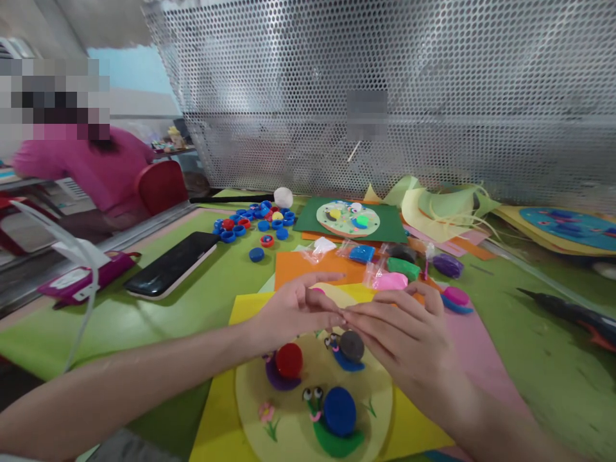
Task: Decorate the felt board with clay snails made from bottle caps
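Note:
My left hand (pixel 293 309) and my right hand (pixel 402 333) meet fingertip to fingertip above a pale yellow round board (pixel 289 436). The fingers pinch together around something too small to name. On the board sit three clay snails: one with a red shell (pixel 289 360), one with a grey shell (pixel 351 346) just under my fingertips, and one with a blue shell (pixel 339 412) on a green body. The board lies on a yellow sheet (pixel 240 309).
Clay lumps in pink (pixel 391 281), green (pixel 403 267), blue (pixel 362 253) and purple (pixel 448 265) lie behind my hands on orange paper. Several blue and red bottle caps (pixel 255 221), a black phone (pixel 173 264), a glue gun (pixel 572 314) and a seated person in pink (pixel 103 173) are around.

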Demonstrator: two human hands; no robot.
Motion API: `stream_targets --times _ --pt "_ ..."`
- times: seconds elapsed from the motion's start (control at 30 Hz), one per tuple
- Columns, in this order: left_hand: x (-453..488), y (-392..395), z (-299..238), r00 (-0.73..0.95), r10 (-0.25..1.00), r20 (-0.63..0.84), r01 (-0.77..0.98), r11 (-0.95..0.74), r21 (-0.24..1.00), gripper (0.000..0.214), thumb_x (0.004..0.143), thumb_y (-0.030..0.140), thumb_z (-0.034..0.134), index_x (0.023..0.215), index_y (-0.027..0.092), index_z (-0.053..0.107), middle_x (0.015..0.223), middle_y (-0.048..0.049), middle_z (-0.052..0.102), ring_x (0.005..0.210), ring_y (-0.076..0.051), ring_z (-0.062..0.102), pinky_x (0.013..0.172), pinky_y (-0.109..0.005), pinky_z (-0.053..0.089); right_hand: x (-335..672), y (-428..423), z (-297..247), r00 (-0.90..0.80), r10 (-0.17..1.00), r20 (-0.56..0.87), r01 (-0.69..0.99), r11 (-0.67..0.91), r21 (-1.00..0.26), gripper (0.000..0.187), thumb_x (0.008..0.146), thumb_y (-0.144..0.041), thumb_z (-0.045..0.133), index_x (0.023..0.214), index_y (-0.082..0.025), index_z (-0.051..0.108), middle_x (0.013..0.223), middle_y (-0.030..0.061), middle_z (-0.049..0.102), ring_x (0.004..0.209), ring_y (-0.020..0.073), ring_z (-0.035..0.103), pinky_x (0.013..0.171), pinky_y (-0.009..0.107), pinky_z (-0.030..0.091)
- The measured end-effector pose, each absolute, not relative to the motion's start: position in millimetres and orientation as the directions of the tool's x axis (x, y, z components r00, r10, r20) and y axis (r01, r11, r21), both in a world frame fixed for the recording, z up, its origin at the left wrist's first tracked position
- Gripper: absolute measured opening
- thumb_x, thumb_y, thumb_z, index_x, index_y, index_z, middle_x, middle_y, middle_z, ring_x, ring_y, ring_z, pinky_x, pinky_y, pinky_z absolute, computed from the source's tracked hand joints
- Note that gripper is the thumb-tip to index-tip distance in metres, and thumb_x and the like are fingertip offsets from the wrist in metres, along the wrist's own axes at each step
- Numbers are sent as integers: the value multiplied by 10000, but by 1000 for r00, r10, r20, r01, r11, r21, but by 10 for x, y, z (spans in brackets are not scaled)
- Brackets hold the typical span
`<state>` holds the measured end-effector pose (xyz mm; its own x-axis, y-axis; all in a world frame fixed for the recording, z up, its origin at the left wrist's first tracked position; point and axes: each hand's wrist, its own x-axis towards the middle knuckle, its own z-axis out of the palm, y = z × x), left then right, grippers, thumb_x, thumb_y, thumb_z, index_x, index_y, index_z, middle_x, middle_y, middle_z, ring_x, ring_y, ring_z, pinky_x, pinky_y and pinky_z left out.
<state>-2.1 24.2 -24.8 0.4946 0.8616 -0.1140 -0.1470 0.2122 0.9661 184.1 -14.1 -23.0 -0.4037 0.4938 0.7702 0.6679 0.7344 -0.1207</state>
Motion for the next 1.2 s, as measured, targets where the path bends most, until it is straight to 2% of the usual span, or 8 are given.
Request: stream_targets --times 0.23,0.5,0.63,0.83,1.0,1.2 --pt "-5 238 -234 466 873 -147 -140 236 962 601 576 132 802 1101 147 509 659 41 695 619 -104 638 644 -222 455 1886 -130 -207 -457 454 765 661 749 -50 192 913 -161 481 912 -205 667 889 -61 715 774 131 594 747 368 346" --pt "-4 226 -262 491 864 -115 -159 218 963 579 584 132 795 1106 153 544 691 35 669 649 -104 623 659 -230 453 1847 -146 -197 -472 424 773 665 747 -4 173 900 -138 497 910 -212 654 859 -64 717 749 134 600 768 370 340" --pt "-10 223 -238 484 872 -79 -174 184 967 575 625 142 772 1148 150 532 668 34 651 653 -109 618 643 -230 453 1906 -118 -165 -388 492 779 689 716 -109 97 845 -153 579 866 -228 638 824 -48 710 737 144 609 759 361 363" --pt "-42 265 -266 460 887 -52 -173 147 974 550 724 204 716 1229 170 500 731 -6 675 673 -124 626 630 -244 469 1999 -18 -176 -203 549 811 732 635 -246 35 831 -196 588 819 -229 593 752 -12 676 723 150 616 688 314 424" --pt "-58 275 -285 459 886 -58 -168 151 974 494 762 185 685 1222 175 507 756 -13 693 704 -125 639 644 -238 479 1951 -29 -214 -251 583 772 684 671 -284 73 809 -164 603 812 -237 599 756 -22 682 709 153 621 688 326 409" --pt "-45 271 -266 477 876 -78 -160 173 972 403 745 141 689 1129 176 573 815 -33 731 720 -145 674 654 -246 476 1924 -40 -227 -260 595 760 665 682 -306 82 813 -162 584 768 -231 591 728 -23 673 681 142 610 683 326 388"
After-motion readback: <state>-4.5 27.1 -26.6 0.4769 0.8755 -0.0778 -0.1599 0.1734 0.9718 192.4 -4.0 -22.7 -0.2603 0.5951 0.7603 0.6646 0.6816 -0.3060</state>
